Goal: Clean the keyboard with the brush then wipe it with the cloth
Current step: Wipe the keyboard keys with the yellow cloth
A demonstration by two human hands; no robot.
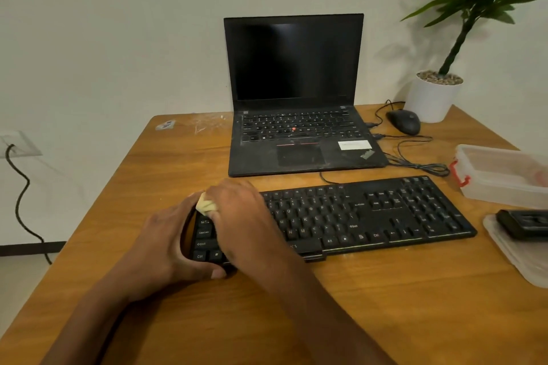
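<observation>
A black full-size keyboard (370,216) lies across the wooden desk (184,163) in front of me. My left hand (166,240) grips the keyboard's left end, thumb curled round the front corner. My right hand (240,216) lies over the left keys and holds a bunched pale yellow cloth (205,205) against them; only a small bit of cloth shows between the fingers. A black object (523,224), possibly the brush, rests on a clear lid at the right edge.
An open black laptop (296,92) stands behind the keyboard. A black mouse (404,121) with trailing cables and a white potted plant (433,98) are at the back right. A clear plastic box (504,175) with a red latch sits at the right.
</observation>
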